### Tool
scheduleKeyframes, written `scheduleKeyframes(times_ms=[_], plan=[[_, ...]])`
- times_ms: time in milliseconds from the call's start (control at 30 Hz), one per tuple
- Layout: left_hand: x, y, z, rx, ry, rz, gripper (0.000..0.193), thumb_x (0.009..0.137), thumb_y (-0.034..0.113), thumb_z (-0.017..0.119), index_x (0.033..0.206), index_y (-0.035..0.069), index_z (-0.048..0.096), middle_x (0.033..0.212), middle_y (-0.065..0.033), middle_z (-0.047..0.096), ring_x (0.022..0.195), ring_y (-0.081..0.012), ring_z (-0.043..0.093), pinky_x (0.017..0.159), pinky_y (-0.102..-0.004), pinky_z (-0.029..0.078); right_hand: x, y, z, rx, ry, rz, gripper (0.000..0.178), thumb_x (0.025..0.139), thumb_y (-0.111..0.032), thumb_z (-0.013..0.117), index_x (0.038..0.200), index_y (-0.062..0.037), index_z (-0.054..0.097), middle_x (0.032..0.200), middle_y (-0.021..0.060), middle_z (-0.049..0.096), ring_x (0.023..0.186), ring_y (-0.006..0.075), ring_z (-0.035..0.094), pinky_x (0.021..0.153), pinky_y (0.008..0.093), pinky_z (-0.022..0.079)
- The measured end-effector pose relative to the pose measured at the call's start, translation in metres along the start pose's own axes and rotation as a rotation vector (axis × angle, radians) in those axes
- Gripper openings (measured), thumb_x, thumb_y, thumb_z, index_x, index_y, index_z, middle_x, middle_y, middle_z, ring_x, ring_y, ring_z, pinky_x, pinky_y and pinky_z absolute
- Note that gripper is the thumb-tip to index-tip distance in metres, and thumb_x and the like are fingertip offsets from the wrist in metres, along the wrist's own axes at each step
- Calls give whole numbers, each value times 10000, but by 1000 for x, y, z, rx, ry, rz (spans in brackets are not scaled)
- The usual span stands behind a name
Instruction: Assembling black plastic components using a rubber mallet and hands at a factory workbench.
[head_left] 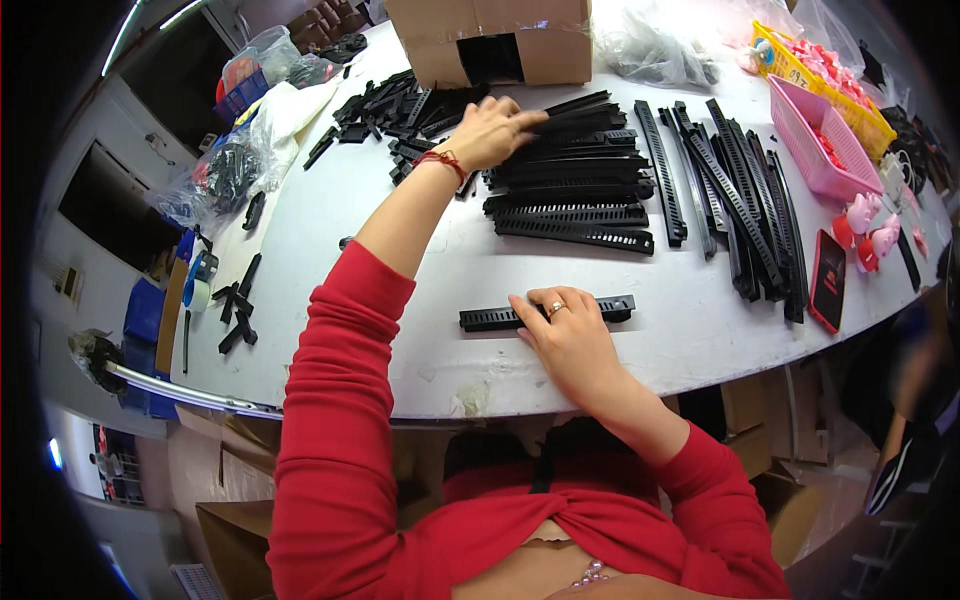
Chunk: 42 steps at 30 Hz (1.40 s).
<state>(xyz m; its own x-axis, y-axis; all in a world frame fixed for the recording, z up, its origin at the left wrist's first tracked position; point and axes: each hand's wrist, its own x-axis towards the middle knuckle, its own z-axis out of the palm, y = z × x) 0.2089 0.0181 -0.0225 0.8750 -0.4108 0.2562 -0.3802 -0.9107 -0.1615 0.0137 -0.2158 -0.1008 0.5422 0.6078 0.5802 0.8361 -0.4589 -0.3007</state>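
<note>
My right hand (572, 335) grips a black slotted plastic strip (488, 318) that lies crosswise near the table's front edge. Its fingers bend over the strip's middle, and a ring is on one of them. Farther off, my left hand (490, 135) reaches over the left end of a stack of similar black strips (570, 175). Its fingers stretch toward the upper strips; some fingertips are out of sight, and whether they touch a strip is unclear. Behind that hand lies a heap of short black plastic pieces (385, 108).
More long strips (745, 200) lie lengthwise at right, beside a phone (827, 280) and pink figurines (868, 232). A pink basket (815, 150) and yellow crate (870, 115) stand behind them. A cardboard box (430, 45) stands at the back. Loose black pieces (238, 310) and tape (197, 295) lie left.
</note>
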Motion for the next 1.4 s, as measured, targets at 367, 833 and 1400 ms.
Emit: scheduleKeyframes(times_ms=[367,833,1400], plan=[[9,-77,32,-387,-198,-671,494,673,423,826,720,-53,702,773,-208,708,773,-314,709,740,-388,557,3,0,0,0,-2,-5,398,811,-143,722,1195,-71,651,1108,71,611,1047,259,563,936,401,436],[46,-14,49,-506,354,-59,283,888,97,600,1155,91,692,1072,-182,695,992,-358,663,887,-394,527,2,-5,0,5,-62,4,399,815,-160,706,1201,-72,649,1112,80,610,1068,258,560,948,410,433],[-160,-70,1,-198,-85,-403,522,832,-80,567,1313,118,613,1348,-120,583,1297,-317,473,1112,-374,384,4,-2,-2,-29,-37,-40,377,813,-157,697,1176,-59,672,1058,87,620,967,239,553,849,360,449]])
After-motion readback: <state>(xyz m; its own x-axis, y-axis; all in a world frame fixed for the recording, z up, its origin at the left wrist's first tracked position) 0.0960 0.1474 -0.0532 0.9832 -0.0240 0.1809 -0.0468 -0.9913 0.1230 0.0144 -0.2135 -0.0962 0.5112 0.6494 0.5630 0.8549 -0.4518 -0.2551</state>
